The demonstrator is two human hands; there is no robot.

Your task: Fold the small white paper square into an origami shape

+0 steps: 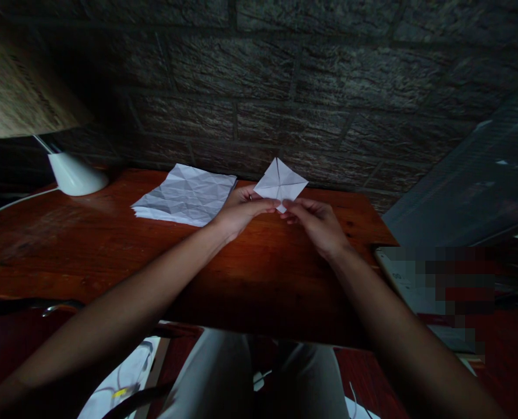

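Observation:
A small white folded paper (280, 181), diamond-shaped with crossing creases, is held up above the far part of the desk. My left hand (240, 209) grips its lower left side, the thumb lying across the front near the bottom corner. From the right, my right hand (314, 220) pinches the same bottom corner between thumb and fingers. Both thumb tips nearly meet there, and some fingers are hidden behind the paper. Just left of my left hand lies a stack of creased white paper sheets (187, 193).
The wooden desk (88, 244) runs up to a dark brick wall (263, 75). At the left stands a lamp with a white base (76, 174) and a wide shade (23, 87), its cord trailing left. A grey panel (464, 169) leans at the right.

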